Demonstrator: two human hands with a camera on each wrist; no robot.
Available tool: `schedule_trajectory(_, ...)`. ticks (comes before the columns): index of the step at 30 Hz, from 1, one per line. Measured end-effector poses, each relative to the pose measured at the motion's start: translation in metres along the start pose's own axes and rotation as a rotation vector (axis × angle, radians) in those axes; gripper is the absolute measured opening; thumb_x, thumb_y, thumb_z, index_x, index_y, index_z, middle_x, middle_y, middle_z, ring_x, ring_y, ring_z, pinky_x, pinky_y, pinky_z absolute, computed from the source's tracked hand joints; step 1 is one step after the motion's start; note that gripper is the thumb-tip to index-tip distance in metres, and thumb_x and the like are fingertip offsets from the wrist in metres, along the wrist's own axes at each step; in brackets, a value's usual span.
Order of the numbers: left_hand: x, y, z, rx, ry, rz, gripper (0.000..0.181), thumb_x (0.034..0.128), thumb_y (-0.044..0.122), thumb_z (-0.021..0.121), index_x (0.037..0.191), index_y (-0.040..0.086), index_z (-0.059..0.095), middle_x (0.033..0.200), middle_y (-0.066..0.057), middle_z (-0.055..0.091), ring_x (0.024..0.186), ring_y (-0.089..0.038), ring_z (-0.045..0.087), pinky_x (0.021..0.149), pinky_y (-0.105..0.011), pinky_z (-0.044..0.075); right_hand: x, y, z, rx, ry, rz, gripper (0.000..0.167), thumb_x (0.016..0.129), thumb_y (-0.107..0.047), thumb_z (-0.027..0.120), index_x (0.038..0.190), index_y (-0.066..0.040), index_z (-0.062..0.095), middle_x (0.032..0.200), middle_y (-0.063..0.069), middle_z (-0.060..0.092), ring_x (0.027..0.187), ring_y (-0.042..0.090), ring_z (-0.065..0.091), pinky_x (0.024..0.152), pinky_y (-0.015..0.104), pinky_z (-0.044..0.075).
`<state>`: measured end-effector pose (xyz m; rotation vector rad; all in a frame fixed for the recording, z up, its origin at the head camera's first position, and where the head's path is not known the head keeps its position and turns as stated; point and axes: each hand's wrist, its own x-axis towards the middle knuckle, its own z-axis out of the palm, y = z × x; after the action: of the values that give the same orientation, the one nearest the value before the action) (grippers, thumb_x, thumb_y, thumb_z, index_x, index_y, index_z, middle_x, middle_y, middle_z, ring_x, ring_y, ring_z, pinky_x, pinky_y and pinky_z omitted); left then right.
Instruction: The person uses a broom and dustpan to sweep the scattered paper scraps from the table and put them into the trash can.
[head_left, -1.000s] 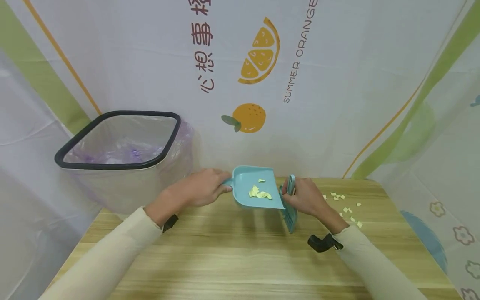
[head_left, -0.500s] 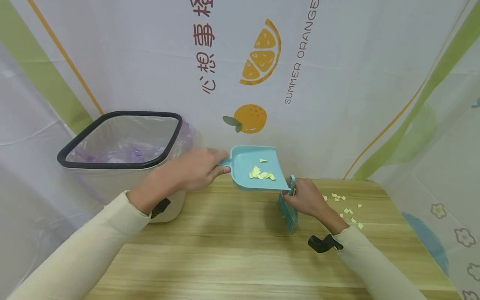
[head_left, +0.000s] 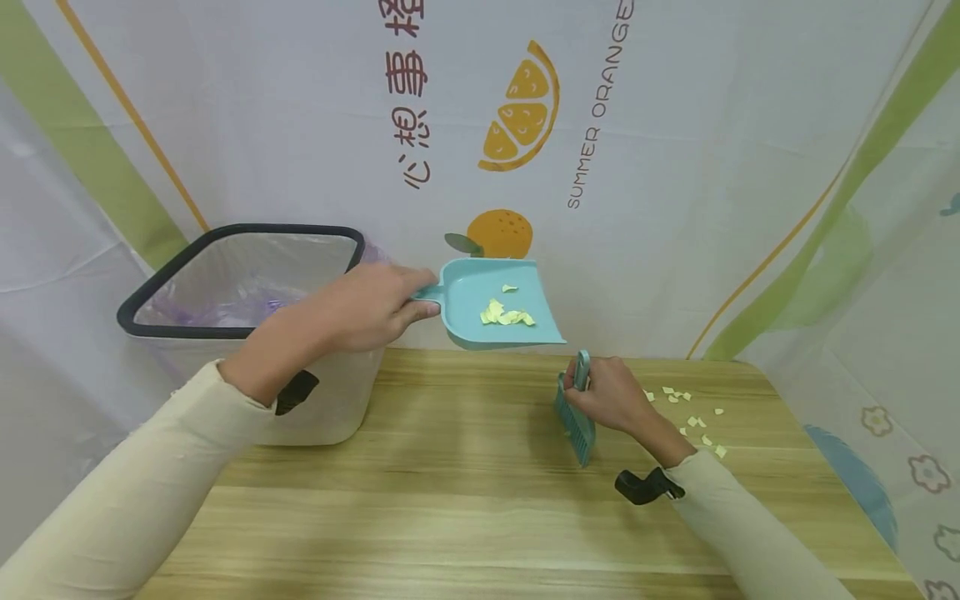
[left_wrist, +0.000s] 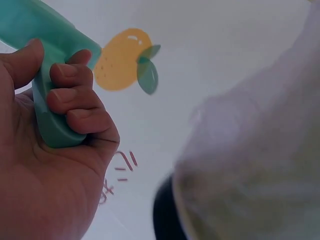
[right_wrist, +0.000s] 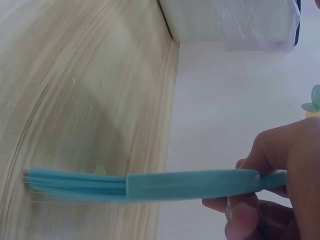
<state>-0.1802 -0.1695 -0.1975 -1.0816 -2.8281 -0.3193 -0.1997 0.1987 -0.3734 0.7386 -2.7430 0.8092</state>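
Observation:
High over the table, the left hand [head_left: 367, 308] grips the handle of a blue dustpan [head_left: 480, 287], which holds several pale yellow scraps [head_left: 495, 312]. In the left wrist view the fingers [left_wrist: 72, 95] of that hand curl round the green-looking handle [left_wrist: 60, 127]. The right hand [head_left: 611, 396] holds a small blue brush [head_left: 577, 429] upright, bristles down at the table. In the right wrist view the thumb and fingers of the right hand [right_wrist: 280, 175] pinch the brush [right_wrist: 195, 185]. More scraps [head_left: 693, 421] lie on the table right of the right hand.
A bin [head_left: 322, 408] with a black rim [head_left: 180, 332] and a clear purplish liner [head_left: 240, 308] stands at the back left, partly behind the left hand. A white printed curtain [head_left: 675, 167] hangs behind the wooden table [head_left: 420, 500].
The left hand has lifted the dustpan away from the brush, up and then a little left toward the bin, with the scraps still on it. The right hand and brush have stayed in place.

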Motion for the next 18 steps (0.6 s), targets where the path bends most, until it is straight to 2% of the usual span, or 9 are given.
schedule_trajectory(9, -0.013, -0.018, -0.018, -0.015, 0.041, -0.046, 0.020, 0.1156, 0.024, 0.060, 0.116, 0.004, 0.065, 0.085, -0.003, 0.057, 0.082, -0.025, 0.055, 0.079, -0.046, 0.046, 0.001, 0.000, 0.000, 0.010, -0.009, 0.007, 0.009, 0.092, -0.006, 0.068, 0.085, -0.011, 0.069, 0.070, -0.004, 0.067, 0.056, 0.009, 0.050, 0.052, 0.029, 0.042)
schedule_trajectory(15, -0.027, -0.033, -0.027, 0.010, 0.042, -0.102, 0.026, 0.1156, 0.026, 0.060, 0.125, 0.003, 0.067, 0.097, -0.005, 0.065, 0.092, -0.028, 0.058, 0.086, -0.052, 0.048, 0.000, 0.000, 0.001, 0.008, -0.014, 0.018, 0.009, 0.093, -0.007, 0.066, 0.086, -0.012, 0.068, 0.067, -0.007, 0.063, 0.055, 0.009, 0.047, 0.053, 0.029, 0.039)
schedule_trajectory(18, -0.034, -0.042, -0.031, 0.011, 0.049, -0.117, 0.023, 0.1152, 0.025, 0.061, 0.121, 0.004, 0.066, 0.096, -0.004, 0.064, 0.091, -0.027, 0.058, 0.085, -0.052, 0.048, 0.000, 0.000, 0.001, 0.004, -0.015, 0.021, 0.010, 0.094, -0.008, 0.066, 0.086, -0.013, 0.068, 0.066, -0.008, 0.061, 0.055, 0.009, 0.047, 0.054, 0.029, 0.040)
